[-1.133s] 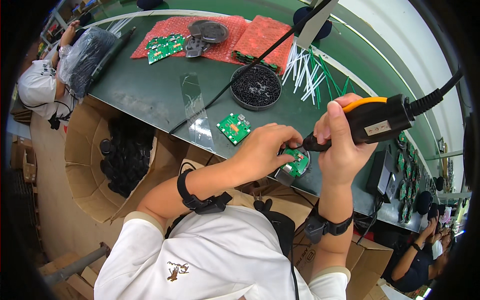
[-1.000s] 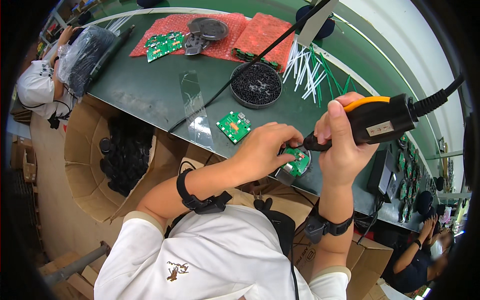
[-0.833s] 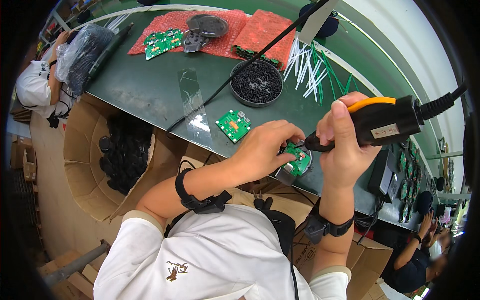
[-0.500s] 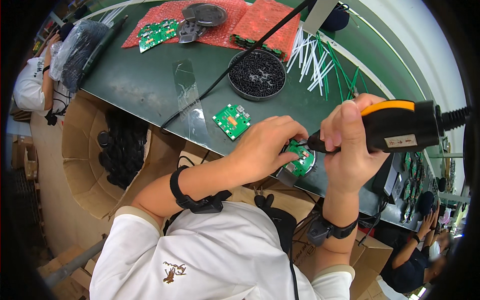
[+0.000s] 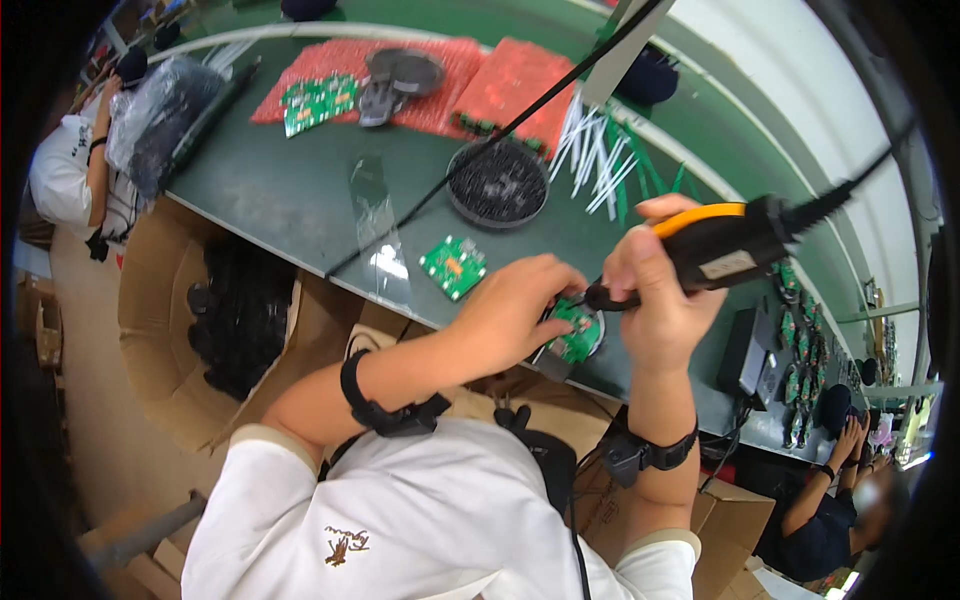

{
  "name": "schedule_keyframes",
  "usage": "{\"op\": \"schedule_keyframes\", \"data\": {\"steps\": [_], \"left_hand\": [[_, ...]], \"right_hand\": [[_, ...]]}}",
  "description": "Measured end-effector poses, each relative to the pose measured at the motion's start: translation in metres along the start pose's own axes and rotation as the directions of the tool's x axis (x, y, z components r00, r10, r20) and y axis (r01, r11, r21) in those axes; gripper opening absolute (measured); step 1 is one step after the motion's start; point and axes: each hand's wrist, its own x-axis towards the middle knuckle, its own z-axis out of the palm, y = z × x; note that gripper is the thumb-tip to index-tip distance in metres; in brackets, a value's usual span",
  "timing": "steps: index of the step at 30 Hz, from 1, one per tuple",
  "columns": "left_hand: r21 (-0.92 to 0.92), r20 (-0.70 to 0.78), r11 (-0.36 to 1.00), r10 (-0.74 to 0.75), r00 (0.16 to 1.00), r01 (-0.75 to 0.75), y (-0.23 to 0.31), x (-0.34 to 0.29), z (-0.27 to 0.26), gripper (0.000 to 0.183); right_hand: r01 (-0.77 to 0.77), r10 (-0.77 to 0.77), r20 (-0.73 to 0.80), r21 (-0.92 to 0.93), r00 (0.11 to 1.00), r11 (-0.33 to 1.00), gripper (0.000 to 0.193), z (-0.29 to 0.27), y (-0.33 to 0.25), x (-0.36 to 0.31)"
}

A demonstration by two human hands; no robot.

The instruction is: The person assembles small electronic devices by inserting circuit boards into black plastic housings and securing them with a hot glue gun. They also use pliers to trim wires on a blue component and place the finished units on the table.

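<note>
From my end, I judge that everything hinges on how the driver (image 5: 725,248) lines up with the board (image 5: 577,345). The driver's long axis slants, butt up and to the right, nose down and to the left, and that nose comes in at the board's far edge, close to the left fingertips. Through the blur I cannot tell whether it touches the board or stops just short. The board lies at the near edge of the table (image 5: 285,165), just to the lower right of the left hand (image 5: 515,300). That hand is the nearer one: its thumb reaches over the board's left side, and its forefinger bends toward the driver's nose. Whether those fingers pinch something small or only steady the board, I cannot tell. The right hand (image 5: 662,300) I read plainly: its fingers are wrapped round the driver, whose nose lies between them and the board. The clearance I would mind is the one between nose and left forefinger, which looks narrow to me. A loose board (image 5: 454,267) lies to the left, well apart from the driver, with a dish (image 5: 505,222) beyond it
</note>
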Motion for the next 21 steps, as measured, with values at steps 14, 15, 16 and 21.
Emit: {"op": "schedule_keyframes", "data": {"steps": [14,15,16,21], "left_hand": [[-0.291,-0.089,0.957,-0.020,0.996,-0.007,-0.004,0.007,0.016,0.039],[-0.284,-0.130,0.958,0.010,0.992,-0.047,0.001,0.005,0.018,0.037],[-0.264,-0.174,0.961,0.040,0.984,-0.086,0.008,0.002,0.016,0.035],[0.037,-0.027,0.991,0.132,0.991,-0.131,0.003,-0.016,-0.004,0.030]], "right_hand": [[-0.435,0.577,0.033,-0.622,0.816,0.651,0.038,-0.094,0.002,-0.060],[-0.423,0.491,-0.075,-0.628,0.868,0.653,0.035,-0.106,-0.009,-0.068],[-0.405,0.392,-0.170,-0.632,0.904,0.661,0.032,-0.120,-0.024,-0.074],[-0.304,-0.149,-0.714,-0.465,0.684,0.832,0.024,-0.336,-0.120,-0.087]]}}
